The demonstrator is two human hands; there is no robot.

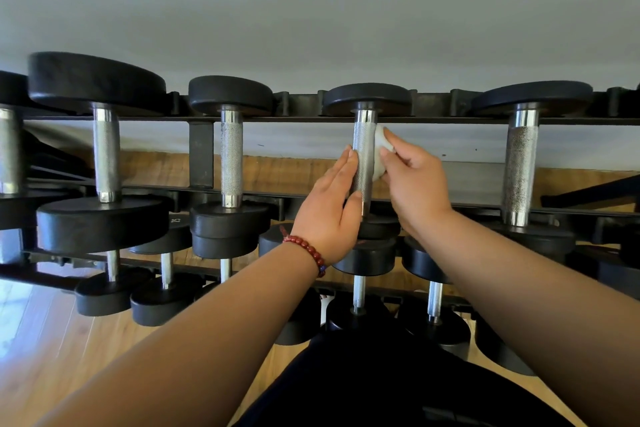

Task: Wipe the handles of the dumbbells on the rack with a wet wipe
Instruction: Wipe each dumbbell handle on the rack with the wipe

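Two-handed, working on one dumbbell (pixel 367 99) lying on the top tier of the rack (pixel 201 156). Touching its knurled handle (pixel 363 149) with the left hand (pixel 329 208), laying straight fingers (pixel 346 163) flat along the handle's left side. Pinching the white wet wipe (pixel 381 139) between curled fingers and thumb of the right hand (pixel 412 180) and pressing it against the handle's right side, toward the far head. Wearing a red bead bracelet (pixel 308 251) on the left wrist.
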